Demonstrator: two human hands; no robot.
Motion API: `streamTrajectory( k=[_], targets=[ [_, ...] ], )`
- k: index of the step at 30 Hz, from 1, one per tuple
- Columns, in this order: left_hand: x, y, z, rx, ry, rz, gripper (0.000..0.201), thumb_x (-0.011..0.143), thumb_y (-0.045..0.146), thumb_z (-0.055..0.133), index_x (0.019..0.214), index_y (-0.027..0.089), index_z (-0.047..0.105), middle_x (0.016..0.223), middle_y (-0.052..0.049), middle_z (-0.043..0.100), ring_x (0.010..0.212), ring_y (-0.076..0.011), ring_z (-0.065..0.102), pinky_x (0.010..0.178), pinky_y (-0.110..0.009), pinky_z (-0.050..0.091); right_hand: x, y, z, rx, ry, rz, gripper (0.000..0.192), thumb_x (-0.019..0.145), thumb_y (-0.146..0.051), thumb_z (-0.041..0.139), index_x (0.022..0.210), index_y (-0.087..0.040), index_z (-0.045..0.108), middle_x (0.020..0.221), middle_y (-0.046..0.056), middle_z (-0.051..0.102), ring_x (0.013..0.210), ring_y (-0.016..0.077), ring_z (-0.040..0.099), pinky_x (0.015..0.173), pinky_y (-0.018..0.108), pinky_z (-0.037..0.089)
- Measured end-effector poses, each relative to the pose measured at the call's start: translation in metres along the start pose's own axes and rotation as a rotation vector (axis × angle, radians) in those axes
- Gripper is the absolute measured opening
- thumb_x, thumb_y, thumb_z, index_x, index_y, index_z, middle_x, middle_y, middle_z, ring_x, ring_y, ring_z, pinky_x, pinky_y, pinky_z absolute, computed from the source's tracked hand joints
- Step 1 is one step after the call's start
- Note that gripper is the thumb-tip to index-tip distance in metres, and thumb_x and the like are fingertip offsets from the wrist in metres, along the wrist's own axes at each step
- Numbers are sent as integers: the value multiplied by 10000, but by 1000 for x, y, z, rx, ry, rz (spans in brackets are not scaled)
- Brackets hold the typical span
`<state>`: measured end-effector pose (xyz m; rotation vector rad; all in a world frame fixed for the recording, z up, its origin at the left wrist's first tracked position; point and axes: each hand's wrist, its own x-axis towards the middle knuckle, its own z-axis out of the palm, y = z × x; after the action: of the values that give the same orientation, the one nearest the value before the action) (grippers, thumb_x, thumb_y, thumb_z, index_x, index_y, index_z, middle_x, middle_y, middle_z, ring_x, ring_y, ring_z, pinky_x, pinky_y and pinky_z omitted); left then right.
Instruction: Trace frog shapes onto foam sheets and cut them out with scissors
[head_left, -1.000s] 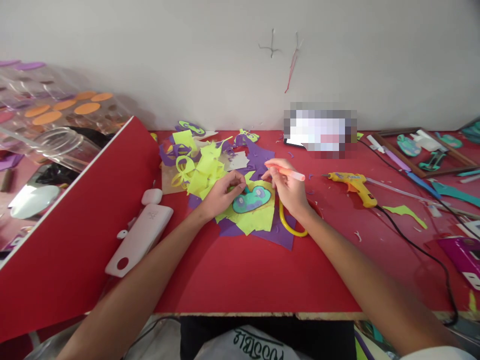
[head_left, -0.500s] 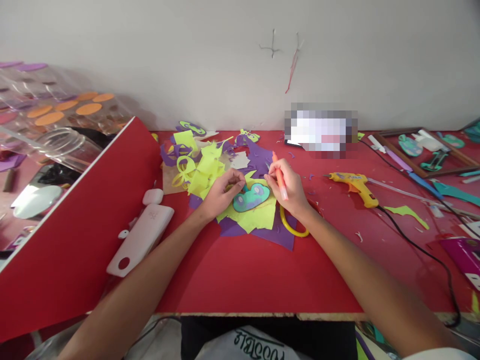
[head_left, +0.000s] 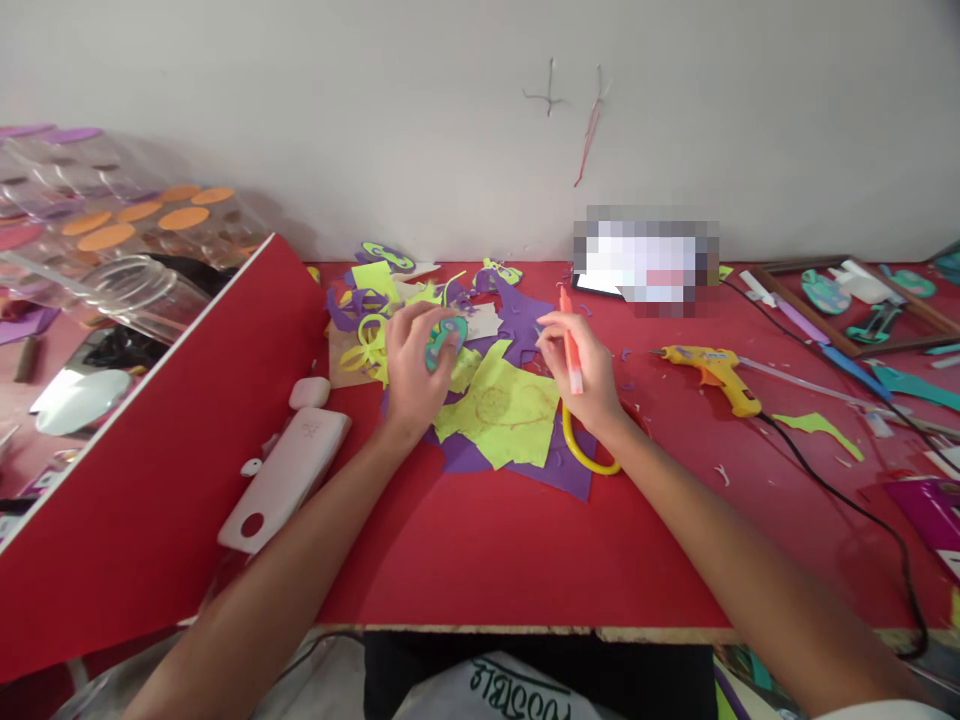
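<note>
The left hand [head_left: 411,362] pinches one teal foam cutout [head_left: 444,340] between thumb and fingers, lifted just off the pile of scraps, up and to the left of the yellow-green foam sheet [head_left: 504,412]. The right hand [head_left: 586,375] is closed around one orange pen [head_left: 570,340], held nearly upright, just right of that sheet. Faint pen outlines show on the sheet, which lies on one purple sheet [head_left: 559,468]. One yellow ring [head_left: 583,456] curls out from under the right wrist, touching the purple sheet's right edge.

Behind the sheet, a heap of yellow-green and purple offcuts [head_left: 390,325] reaches toward the wall. Right of the sheet, well apart, lies one yellow glue gun [head_left: 709,368] with its black cord [head_left: 840,495] trailing toward the near right corner. Left of the sheet sit one white case [head_left: 283,478] and one small white earbud box [head_left: 309,392], beside a tilted red board [head_left: 150,460].

Everything rests on a red table [head_left: 510,560] against a plain pale wall [head_left: 375,120]. The table's near edge, below the sheet, is bare red between the two forearms.
</note>
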<state>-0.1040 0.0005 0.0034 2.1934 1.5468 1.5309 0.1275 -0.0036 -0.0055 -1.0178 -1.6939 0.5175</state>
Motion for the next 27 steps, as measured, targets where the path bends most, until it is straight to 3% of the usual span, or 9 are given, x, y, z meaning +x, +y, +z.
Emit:
streamTrajectory(
  k=[4,7,9,13,16,20,27],
  targets=[
    [-6,2,7,-33,-326,167,210,987,200,505,1025,216,711,1164,-85,695,1126,-233,619,1011,-436,468,-2,-5,-1,52,43,62,245,1027,-366,513,1185,-268,672,777,9,686,679,181,644,703,343,540],
    [-12,-5,14,-50,-530,265,246,973,169,516,1072,226,734,1303,-94,669,1255,-267,574,1070,-490,435,-3,-5,-1,57,63,43,231,991,-418,584,1042,-254,738,938,48,752,830,209,699,746,352,552],
    [-14,-9,16,-37,-600,296,255,966,172,537,1094,242,746,1371,-87,641,1336,-287,527,1127,-535,384,-3,-3,-1,67,61,26,250,980,-424,596,909,-230,737,917,55,753,836,209,692,723,337,537],
    [-17,-12,16,8,-660,261,279,958,166,543,1095,275,760,1408,-62,625,1389,-301,494,1189,-615,287,-2,-1,-1,74,41,70,252,950,-415,620,802,-213,646,669,-4,622,560,135,523,544,282,420],
    [-17,-11,16,12,-676,237,308,957,156,527,1117,285,758,1410,-59,625,1394,-292,493,1205,-614,274,-3,0,0,70,-17,108,271,910,-430,670,764,-215,593,613,-34,537,514,112,445,505,267,363],
    [-16,-12,17,13,-677,219,332,932,123,528,1087,288,770,1398,-48,634,1385,-288,504,1215,-609,265,-3,2,1,38,-147,138,335,890,-501,687,757,-205,606,591,-39,526,508,108,441,505,264,347],
    [-16,-10,17,6,-673,217,352,899,84,519,1044,276,775,1379,-57,654,1367,-295,525,1211,-632,257,-1,1,1,-2,-267,157,433,874,-618,664,764,-202,621,595,-20,572,516,120,477,514,265,358]
  ],
)
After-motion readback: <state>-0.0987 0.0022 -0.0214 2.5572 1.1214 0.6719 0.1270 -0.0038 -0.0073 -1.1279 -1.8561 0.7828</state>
